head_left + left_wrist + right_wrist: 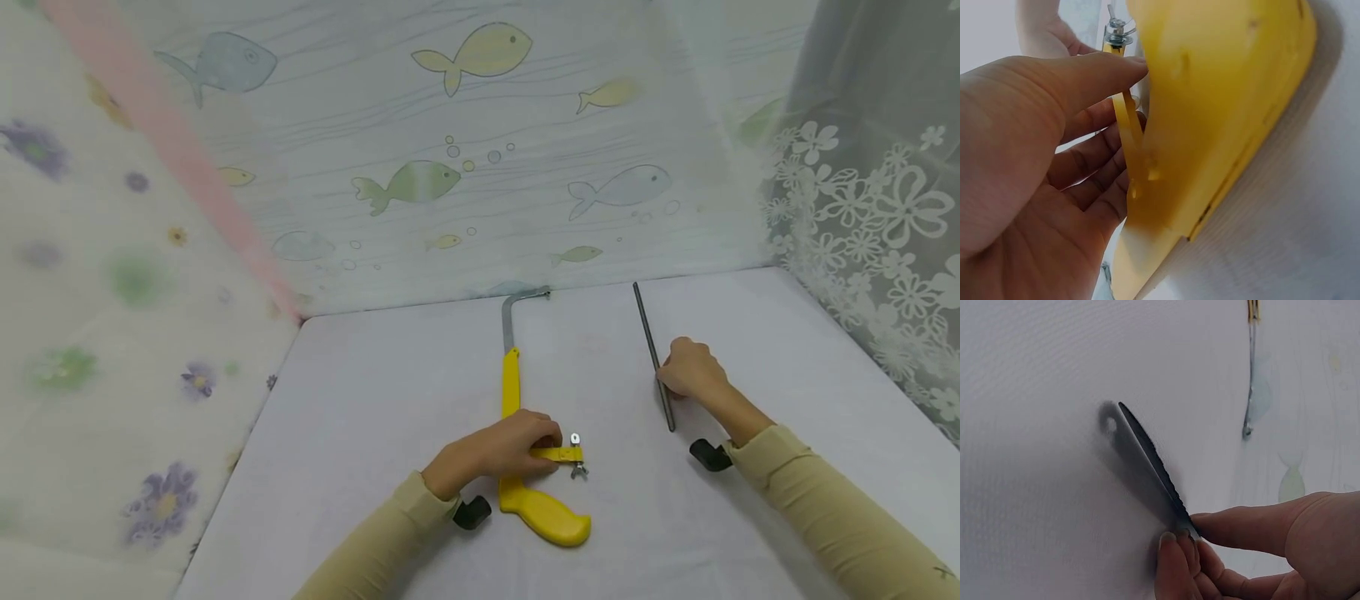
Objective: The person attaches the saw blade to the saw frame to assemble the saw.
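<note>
A hacksaw frame [511, 379] lies on the white-covered table, its yellow handle [553, 518] toward me and its bent grey metal end at the back. My left hand [513, 446] grips it above the handle, beside the short yellow arm with a wing nut [579, 472]. In the left wrist view, thumb and fingers stand on both sides of the yellow metal [1132, 134]. To the right, my right hand [693, 369] pinches a narrow dark hacksaw blade [647, 325] between thumb and fingers. The right wrist view shows the blade's toothed edge [1159, 459], tilted over its shadow.
A white cloth [360, 392] covers the table. Behind it hangs a fish-printed sheet [420, 179]; a flowered sheet [142, 375] is at the left and a lace curtain [892, 208] at the right. Black wrist mounts [472, 512] stick out by both cuffs.
</note>
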Demonstrator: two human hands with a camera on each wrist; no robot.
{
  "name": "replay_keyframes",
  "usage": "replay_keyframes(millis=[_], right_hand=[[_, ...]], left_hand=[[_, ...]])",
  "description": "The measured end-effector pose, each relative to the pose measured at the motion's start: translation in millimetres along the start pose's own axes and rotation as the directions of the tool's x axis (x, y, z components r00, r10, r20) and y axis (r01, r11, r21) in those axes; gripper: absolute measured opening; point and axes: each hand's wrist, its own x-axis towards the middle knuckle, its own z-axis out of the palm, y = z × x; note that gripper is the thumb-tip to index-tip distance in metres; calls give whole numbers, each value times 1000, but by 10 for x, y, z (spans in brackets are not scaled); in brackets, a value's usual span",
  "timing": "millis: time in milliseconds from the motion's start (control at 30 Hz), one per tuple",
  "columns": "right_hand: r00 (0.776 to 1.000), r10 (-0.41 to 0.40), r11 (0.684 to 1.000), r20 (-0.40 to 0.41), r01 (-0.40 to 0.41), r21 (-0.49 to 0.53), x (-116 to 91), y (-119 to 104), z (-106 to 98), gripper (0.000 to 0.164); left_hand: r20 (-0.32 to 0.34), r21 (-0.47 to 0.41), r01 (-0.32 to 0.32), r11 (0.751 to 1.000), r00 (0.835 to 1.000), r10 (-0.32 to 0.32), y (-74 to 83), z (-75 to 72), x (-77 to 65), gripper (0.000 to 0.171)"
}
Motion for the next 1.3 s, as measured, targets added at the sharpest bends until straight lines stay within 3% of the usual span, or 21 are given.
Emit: replay_keyframes(millis=[233,633,1100,1300], right_hand=[[1000,-16,999,5,15,31,26,19,2,22],[995,-87,972,48,74,222,77,123,-1,20],[987,-125,962,95,98,255,-14,119,-25,20],[978,-167,940,125,119,321,-42,75,-24,20]], left_hand=[[-2,8,15,1000,1000,-15,13,29,-3,18],[16,-16,44,999,999,-44,16,52,-21,17],[13,-50,20,999,1000,-19,-24,104,-50,21],[11,-88,28,996,1000,-27,-38,118,-68,17]])
